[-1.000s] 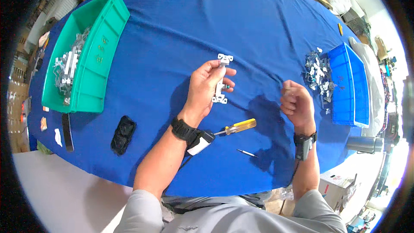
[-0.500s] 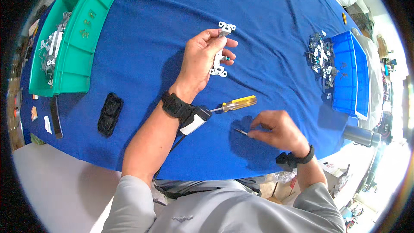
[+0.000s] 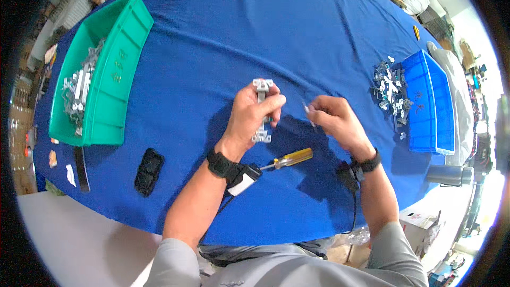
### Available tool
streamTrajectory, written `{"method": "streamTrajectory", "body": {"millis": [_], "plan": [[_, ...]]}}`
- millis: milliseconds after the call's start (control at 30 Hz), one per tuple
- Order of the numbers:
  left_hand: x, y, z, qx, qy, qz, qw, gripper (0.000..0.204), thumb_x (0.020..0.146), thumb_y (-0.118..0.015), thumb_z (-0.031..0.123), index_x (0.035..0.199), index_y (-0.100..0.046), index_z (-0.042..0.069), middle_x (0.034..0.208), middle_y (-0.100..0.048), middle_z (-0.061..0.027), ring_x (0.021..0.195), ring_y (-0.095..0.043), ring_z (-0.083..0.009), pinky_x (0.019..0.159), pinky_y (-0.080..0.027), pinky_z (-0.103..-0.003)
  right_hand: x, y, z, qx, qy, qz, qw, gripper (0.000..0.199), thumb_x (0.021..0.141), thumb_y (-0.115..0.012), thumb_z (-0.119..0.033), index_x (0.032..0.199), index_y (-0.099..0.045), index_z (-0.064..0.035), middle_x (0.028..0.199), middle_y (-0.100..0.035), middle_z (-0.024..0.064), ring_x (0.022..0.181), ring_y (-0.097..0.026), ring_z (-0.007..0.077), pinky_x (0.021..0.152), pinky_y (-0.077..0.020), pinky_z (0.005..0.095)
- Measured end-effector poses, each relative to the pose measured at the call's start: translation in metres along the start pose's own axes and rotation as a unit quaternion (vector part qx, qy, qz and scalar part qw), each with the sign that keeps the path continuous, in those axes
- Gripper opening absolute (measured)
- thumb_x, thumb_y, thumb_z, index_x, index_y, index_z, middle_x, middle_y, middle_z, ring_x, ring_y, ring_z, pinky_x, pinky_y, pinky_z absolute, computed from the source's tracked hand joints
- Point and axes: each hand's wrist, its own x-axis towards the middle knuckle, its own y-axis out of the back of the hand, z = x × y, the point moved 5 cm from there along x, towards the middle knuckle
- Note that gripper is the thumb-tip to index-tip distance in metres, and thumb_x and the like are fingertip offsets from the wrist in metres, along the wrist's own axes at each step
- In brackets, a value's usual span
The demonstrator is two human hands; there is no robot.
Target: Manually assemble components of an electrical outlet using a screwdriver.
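My left hand (image 3: 245,116) is closed around a pale metal strap (image 3: 262,84) with wide, holed ends, held upright over the blue cloth. The thumb presses across its middle, and the fingers hide part of its back. To the right, my right hand (image 3: 336,121) pinches a small thin piece (image 3: 306,108), slightly blurred and too small to name. A gap separates this piece from the strap. Below and between the hands lies a screwdriver (image 3: 295,158) with a clear yellow handle, its shaft end hidden at the left wrist's strapped device.
At the left, a green bin (image 3: 109,106) holds several metal parts. A blue bin (image 3: 429,106) stands at the right beside a pile of small metal parts (image 3: 390,89). A black phone-like object (image 3: 149,172) lies on the blue cloth (image 3: 212,32); a grey cylinder (image 3: 449,175) sits at the right edge.
My left hand has come nearer with the strap, which has turned a little. The right hand has moved up and closer to it, still pinching the thin piece. The view has shifted.
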Motion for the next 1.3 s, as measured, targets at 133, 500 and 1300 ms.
{"method": "streamTrajectory", "body": {"millis": [133,500,1300], "plan": [[-0.004,-0.006,-0.002,0.076,0.047,-0.007,0.996,0.028,0.091,-0.069,0.016,0.114,-0.064,-0.001,0.066,-0.06,-0.0024,0.052,-0.057,-0.01,0.046,-0.047,-0.025,0.029,-0.019,-0.001,-0.007,0.059,-0.068,0.996,0.02,0.088,-0.062,-0.018,0.083,-0.063,0.0015,0.07,-0.058,-0.0005,0.068,-0.049,0.0053,0.058,-0.04,0.0264],[-0.008,0.004,-0.004,-0.015,0.036,0.133,0.99,0.017,0.095,-0.065,0.019,0.099,-0.066,0.002,0.077,-0.066,-0.0057,0.062,-0.065,-0.0151,0.053,-0.052,-0.026,0.028,-0.028,0.0,-0.029,0.15,0.006,0.988,0.02,0.093,-0.067,-0.019,0.103,-0.065,-0.001,0.062,-0.05,-0.0019,0.057,-0.041,0.0046,0.05,-0.0343,0.0262],[-0.005,-0.012,-0.006,0.137,-0.017,0.054,0.989,0.032,0.103,-0.045,0.011,0.132,-0.049,-0.001,0.126,-0.055,-0.0127,0.094,-0.062,-0.0176,0.069,-0.058,-0.031,0.028,0.008,0.019,0.069,0.188,0.227,0.953,0.015,0.096,-0.062,-0.015,0.091,-0.059,-0.0013,0.058,-0.047,0.0,0.052,-0.042,0.0051,0.046,-0.0346,0.0268]]}}
